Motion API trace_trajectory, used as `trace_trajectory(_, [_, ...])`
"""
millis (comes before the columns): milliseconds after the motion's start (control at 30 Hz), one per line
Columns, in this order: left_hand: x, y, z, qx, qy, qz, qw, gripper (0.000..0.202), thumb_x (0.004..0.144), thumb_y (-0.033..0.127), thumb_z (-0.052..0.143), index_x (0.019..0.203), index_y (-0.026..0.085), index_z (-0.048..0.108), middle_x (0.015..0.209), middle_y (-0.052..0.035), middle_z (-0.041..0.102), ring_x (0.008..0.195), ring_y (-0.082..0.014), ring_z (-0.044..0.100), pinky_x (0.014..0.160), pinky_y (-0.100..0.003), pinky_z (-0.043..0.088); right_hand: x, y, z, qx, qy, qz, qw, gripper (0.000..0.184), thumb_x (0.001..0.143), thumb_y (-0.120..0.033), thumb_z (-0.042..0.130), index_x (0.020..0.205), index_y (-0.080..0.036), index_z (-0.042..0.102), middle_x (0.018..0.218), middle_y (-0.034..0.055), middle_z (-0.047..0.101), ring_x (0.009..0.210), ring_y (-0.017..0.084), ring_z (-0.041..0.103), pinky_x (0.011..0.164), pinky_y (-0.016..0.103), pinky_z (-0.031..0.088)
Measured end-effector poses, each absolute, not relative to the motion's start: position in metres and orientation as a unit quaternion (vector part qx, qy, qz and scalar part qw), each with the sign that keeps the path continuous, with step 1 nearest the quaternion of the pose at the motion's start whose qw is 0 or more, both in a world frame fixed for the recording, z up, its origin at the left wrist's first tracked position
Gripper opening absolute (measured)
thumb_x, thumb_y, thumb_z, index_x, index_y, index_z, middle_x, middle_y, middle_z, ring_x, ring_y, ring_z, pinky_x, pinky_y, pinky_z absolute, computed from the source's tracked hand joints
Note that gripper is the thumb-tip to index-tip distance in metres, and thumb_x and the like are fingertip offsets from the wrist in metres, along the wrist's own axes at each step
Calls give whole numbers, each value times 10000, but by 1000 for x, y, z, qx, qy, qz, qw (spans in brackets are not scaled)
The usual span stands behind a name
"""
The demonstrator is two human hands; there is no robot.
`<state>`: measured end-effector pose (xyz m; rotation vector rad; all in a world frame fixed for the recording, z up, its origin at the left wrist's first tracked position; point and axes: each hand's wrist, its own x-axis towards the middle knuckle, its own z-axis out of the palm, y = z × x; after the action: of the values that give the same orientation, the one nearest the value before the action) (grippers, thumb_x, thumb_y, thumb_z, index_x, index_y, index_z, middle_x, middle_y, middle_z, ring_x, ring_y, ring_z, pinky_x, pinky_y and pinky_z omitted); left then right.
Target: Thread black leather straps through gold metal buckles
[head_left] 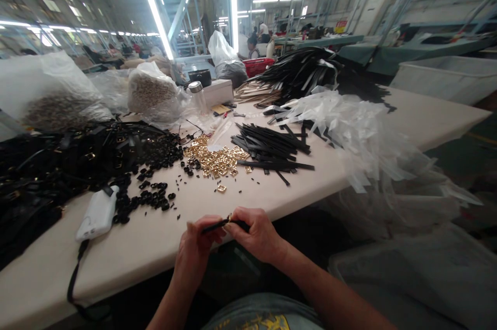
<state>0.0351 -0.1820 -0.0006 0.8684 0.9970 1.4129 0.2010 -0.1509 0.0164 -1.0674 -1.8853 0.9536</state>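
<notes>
Black parts (46, 174) lie piled far left of the gold buckles (217, 159), with a white box (97, 213) and loose rings (155, 198) nearer them. Below the buckles, at the table (163, 239) edge, the left hand (196, 249) pinches one end of a strap (216, 225), fingers curled tight. The right hand (258, 237) grips its other end, where a gold piece (229, 217), perhaps a buckle, shows. More straps (272, 146) lie right of the buckles, with clear sleeves (349, 128) beyond.
</notes>
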Motion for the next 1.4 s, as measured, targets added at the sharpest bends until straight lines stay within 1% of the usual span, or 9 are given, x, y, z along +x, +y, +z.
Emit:
trace_trajectory(100, [33,-178,4,363,455,552,596,262,726,412,738,831,172,719,814,-47,668,573,-106,530,551,-220,448,201,-150,19,-398,-740,401,364,167,847,-255,575,705,-176,610,638,-22,597,583,108,509,566,210,372])
trace_trajectory(233, [28,-175,16,408,460,449,648,465,670,371,784,1089,197,682,852,-69,695,658,-157,599,612,-252,482,203,-147,23,-378,-748,426,340,122,828,-211,584,724,-171,634,651,-25,611,598,106,518,575,203,380])
trace_trajectory(333, [22,-174,19,418,457,435,654,331,645,353,801,905,175,704,805,-66,687,739,-195,627,658,-268,494,205,-145,23,-371,-760,432,314,125,833,-238,596,740,-167,638,624,-38,583,573,94,486,539,192,352])
trace_trajectory(500, [15,-173,9,417,452,451,647,235,670,322,795,727,165,630,670,-4,610,588,-113,539,550,-203,425,205,-142,26,-359,-760,464,278,238,862,-332,594,702,-157,602,564,-52,528,529,79,452,487,179,321])
trace_trajectory(867, [12,-174,7,364,477,480,640,259,675,365,786,754,178,625,581,18,611,507,-111,550,517,-211,443,211,-114,34,-297,-823,434,214,379,936,-310,473,583,-173,498,490,-60,498,481,77,453,501,187,325])
trace_trajectory(1033, [6,-168,22,436,509,434,602,298,638,344,798,862,167,711,718,-48,703,639,-179,640,600,-261,503,211,-94,41,-300,-873,332,195,394,910,-323,533,546,-173,507,478,-57,484,462,77,379,492,215,244])
trace_trajectory(1200, [10,-156,21,499,531,439,526,193,688,343,739,735,162,687,642,-37,675,592,-161,609,537,-227,462,205,-83,44,-336,-885,189,261,280,856,-370,646,644,-194,593,637,-12,582,603,122,498,586,233,323])
trace_trajectory(1333, [13,-147,7,419,533,505,533,214,683,347,732,733,162,636,606,-16,650,554,-156,604,548,-239,467,202,-86,37,-360,-811,185,423,76,886,-278,595,891,-215,638,997,66,635,954,196,577,855,312,419])
trace_trajectory(1400, [15,-144,1,385,525,540,534,214,679,338,731,744,157,638,602,-14,646,534,-143,580,547,-237,459,200,-93,27,-369,-783,221,450,72,884,-262,589,877,-210,639,967,64,633,933,192,586,853,315,437])
